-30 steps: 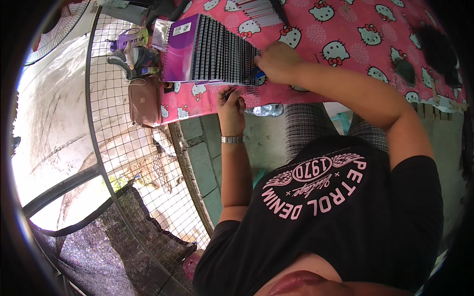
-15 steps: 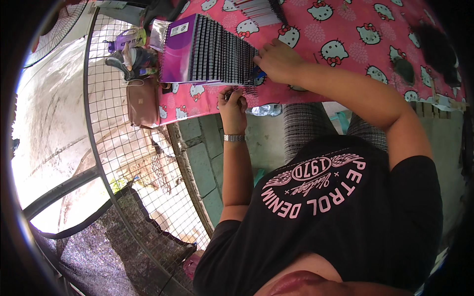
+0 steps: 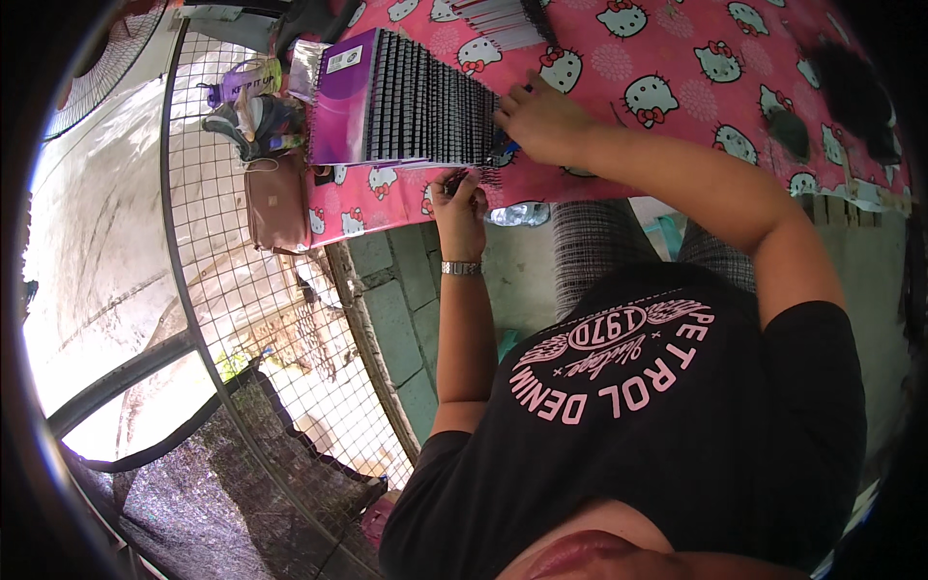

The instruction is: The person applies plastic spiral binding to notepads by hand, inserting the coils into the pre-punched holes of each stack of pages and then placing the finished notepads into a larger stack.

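spiral-bound notebooks [image 3: 414, 104] fan out, purple-topped; left fingers [image 3: 467, 188] and right fingers [image 3: 512, 104] curl, their grasp unclear.

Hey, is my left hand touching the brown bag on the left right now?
Apart. The head view shows a stretch of pink tablecloth lying between the left hand and the brown bag.
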`<control>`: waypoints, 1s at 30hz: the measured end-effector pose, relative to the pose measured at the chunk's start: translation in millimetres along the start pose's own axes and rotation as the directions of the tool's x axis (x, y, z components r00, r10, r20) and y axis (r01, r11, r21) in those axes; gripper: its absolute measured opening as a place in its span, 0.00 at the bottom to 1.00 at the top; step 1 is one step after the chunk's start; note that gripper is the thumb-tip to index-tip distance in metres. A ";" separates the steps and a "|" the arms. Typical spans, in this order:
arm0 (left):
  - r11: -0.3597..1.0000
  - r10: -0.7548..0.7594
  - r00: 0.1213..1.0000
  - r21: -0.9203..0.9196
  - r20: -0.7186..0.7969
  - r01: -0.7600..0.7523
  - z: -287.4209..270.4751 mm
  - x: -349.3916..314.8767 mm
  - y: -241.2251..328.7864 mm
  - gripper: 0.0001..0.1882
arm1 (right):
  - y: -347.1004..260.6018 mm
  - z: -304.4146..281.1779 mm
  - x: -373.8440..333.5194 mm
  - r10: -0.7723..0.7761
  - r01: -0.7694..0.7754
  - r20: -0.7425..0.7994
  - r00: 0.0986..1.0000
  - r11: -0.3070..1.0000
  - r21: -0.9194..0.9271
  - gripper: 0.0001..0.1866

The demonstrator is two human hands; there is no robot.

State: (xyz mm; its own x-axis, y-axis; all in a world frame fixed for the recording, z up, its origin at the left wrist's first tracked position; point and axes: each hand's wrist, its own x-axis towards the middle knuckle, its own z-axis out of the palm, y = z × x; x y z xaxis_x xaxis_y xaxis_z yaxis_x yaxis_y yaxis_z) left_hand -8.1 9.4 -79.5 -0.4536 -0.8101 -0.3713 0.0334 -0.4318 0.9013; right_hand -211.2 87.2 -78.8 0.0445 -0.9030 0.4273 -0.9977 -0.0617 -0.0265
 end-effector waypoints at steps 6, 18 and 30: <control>0.988 0.104 0.991 0.123 -0.085 -0.093 8.1 0.5 -8.7 0.20 | -15.2 -19.0 24.0 0.112 -0.230 0.576 0.810 0.964 0.137 0.12; 0.972 0.128 0.986 0.213 -0.107 -0.103 8.2 6.8 -17.7 0.21 | -13.4 -7.2 19.5 0.101 -0.208 0.536 0.838 0.968 0.143 0.12; 0.991 0.080 0.994 0.110 -0.073 -0.072 1.7 8.4 -25.1 0.18 | -20.4 5.4 15.2 0.082 -0.139 0.442 0.893 0.986 0.098 0.10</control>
State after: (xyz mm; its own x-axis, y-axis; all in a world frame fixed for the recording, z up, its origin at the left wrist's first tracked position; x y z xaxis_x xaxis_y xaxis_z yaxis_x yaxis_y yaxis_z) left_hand -14.2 14.1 -104.8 -0.3832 -0.8689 -0.3134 -0.0324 -0.3264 0.9447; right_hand -189.8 72.4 -76.6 -0.0197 -0.9996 -0.0201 -0.9846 0.0229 -0.1735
